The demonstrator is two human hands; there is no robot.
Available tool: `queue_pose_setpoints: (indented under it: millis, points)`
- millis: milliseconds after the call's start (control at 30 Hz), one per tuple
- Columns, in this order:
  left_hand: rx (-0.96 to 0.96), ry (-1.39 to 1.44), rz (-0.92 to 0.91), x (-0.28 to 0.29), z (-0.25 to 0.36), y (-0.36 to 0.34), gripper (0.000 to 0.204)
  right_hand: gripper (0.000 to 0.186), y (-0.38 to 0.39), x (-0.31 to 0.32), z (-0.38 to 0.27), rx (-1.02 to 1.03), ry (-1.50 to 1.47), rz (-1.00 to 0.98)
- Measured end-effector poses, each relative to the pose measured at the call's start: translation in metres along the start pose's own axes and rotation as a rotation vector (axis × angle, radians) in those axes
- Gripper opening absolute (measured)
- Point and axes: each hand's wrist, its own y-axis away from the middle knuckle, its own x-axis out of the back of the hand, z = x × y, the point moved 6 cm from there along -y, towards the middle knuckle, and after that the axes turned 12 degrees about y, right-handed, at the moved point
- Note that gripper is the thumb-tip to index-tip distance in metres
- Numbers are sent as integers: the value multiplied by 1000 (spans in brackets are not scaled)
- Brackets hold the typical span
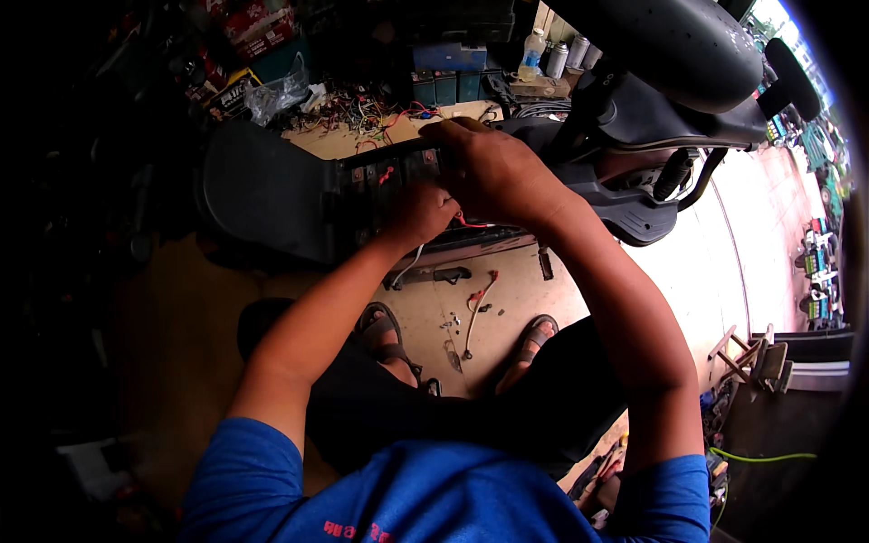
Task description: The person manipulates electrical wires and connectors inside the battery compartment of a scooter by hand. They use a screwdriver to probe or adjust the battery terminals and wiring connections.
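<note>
Both my hands work close together over the battery bay of a black electric scooter (272, 195). Dark batteries (359, 195) with metal terminals and short red leads sit in the bay. My left hand (422, 214) is closed low over them; a grey cable (409, 269) hangs below it. What its fingers grip is too small and dark to make out. My right hand (500, 172) arches over the bay's right part, fingers curled down and closed, their tips hidden. A red wire (469, 223) shows just beneath it.
On the floor between my sandalled feet lie a pale cable with red ends (477, 312) and small loose parts. Beyond the scooter are tangled wires (362, 113), a clear plastic bag (279, 93), a bottle (531, 54) and spray cans (558, 61). The scooter's seat (665, 45) overhangs at upper right.
</note>
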Motion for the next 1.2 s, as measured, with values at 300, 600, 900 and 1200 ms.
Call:
queue_pose_setpoints:
  millis: [300,600,900,1200]
  points:
    - [-66,216,93,-7,-17,4,23,33,4,-2,5,3,-46,-89]
    - [-266,89,37,1,9,6,23,39,6,-1,4,-20,90,-171]
    - [-176,330,-19,5,15,3,19,32,3,-13,2,-10,156,-119]
    - [-245,302,107,-2,1,1,21,30,4,-4,2,-4,101,-51]
